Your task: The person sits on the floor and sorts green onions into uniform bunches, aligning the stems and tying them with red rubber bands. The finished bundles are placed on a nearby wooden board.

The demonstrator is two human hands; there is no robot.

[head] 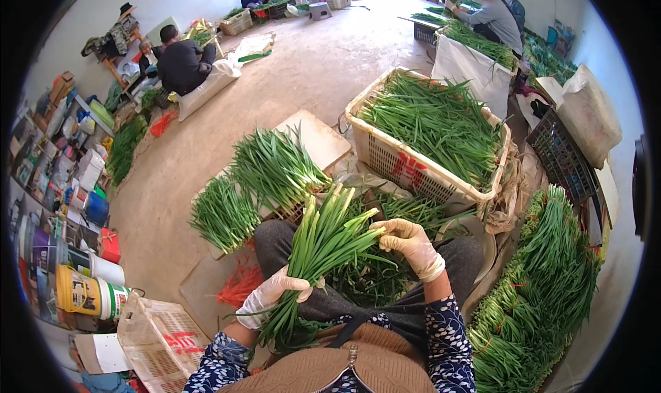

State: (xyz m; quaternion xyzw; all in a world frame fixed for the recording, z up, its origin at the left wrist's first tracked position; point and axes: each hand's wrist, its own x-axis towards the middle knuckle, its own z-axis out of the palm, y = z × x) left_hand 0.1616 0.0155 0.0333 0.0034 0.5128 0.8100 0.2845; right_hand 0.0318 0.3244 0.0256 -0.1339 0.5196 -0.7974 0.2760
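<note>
My left hand (pixel 279 293), in a pale thin glove, is closed around a bunch of green garlic chives (pixel 325 243), pale stem ends pointing up and away from me. The gloved fingers of my right hand (pixel 405 243) pinch a pale stem end at the bunch's right side. Beyond the bunch, two piles of chives (pixel 273 171) (pixel 224 212) lie on a board, leaves to the left and stem ends towards the right. Loose leaves (pixel 372 277) lie between my legs. A large plastic crate (pixel 418 158) full of chives stands at front right.
Tied chive bundles (pixel 537 290) are stacked at my right. Red ties (pixel 240 284) lie left of my knee, near an empty plastic crate (pixel 165 336). Buckets (pixel 80 290) and household goods line the left wall. Several other people sit further off, among them one in black (pixel 181 62).
</note>
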